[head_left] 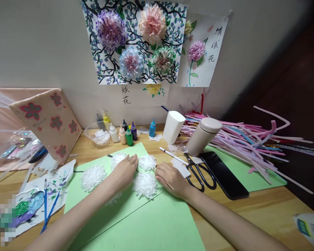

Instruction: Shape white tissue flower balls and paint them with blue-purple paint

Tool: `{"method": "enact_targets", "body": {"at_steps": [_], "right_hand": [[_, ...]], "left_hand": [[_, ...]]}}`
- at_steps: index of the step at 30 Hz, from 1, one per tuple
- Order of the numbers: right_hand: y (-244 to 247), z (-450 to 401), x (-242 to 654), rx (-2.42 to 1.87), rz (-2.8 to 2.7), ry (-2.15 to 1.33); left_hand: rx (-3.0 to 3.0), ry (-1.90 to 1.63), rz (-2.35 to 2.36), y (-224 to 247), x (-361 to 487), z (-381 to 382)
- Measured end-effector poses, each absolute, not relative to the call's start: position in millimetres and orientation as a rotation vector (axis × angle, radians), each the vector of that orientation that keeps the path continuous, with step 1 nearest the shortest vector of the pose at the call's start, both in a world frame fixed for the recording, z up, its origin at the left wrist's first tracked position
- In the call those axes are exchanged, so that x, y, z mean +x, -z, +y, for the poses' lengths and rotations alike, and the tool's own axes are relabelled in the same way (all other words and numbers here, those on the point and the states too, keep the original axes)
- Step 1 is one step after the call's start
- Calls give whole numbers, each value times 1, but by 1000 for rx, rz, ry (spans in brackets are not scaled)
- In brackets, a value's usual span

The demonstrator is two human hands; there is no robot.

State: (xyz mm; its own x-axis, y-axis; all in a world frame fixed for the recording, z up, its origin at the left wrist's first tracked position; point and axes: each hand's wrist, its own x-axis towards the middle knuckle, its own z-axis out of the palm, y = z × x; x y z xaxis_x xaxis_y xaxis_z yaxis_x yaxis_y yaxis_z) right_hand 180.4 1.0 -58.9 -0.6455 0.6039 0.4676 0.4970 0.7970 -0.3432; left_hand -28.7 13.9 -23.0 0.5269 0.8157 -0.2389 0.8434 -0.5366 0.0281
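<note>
Several white frilly paper flowers lie on a green sheet. My left hand (126,171) reaches over the sheet between an upper flower (117,160) and the smaller one (147,162) to its right, palm down; its fingers lie close together and whatever is under them is hidden. My right hand (170,177) rests at the sheet's right side with its fingers curled, near the lower right flower (145,184); what it holds, if anything, is too small to name. Another flower (93,177) sits at the left. One below my left forearm is partly hidden.
Black-handled scissors (199,172), a phone (225,176), a white pen (172,155) and a tilted tumbler (202,136) are at the right. Pipe cleaners (230,139) spread behind. Paint bottles (129,136) stand at the back; brushes (45,202) and a palette (32,205) lie left.
</note>
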Motion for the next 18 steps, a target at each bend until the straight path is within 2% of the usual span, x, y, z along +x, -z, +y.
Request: {"method": "enact_targets", "body": {"at_steps": [6, 11, 18], "right_hand": [[65, -1, 187, -609, -2315, -145], [67, -2, 189, -532, -2205, -199], [67, 1, 185, -934, -1986, -307]], "left_hand": [[2649, 288, 1415, 26, -31, 15], [2685, 354, 1430, 28, -29, 15], [2681, 391, 1371, 21, -31, 10]]}}
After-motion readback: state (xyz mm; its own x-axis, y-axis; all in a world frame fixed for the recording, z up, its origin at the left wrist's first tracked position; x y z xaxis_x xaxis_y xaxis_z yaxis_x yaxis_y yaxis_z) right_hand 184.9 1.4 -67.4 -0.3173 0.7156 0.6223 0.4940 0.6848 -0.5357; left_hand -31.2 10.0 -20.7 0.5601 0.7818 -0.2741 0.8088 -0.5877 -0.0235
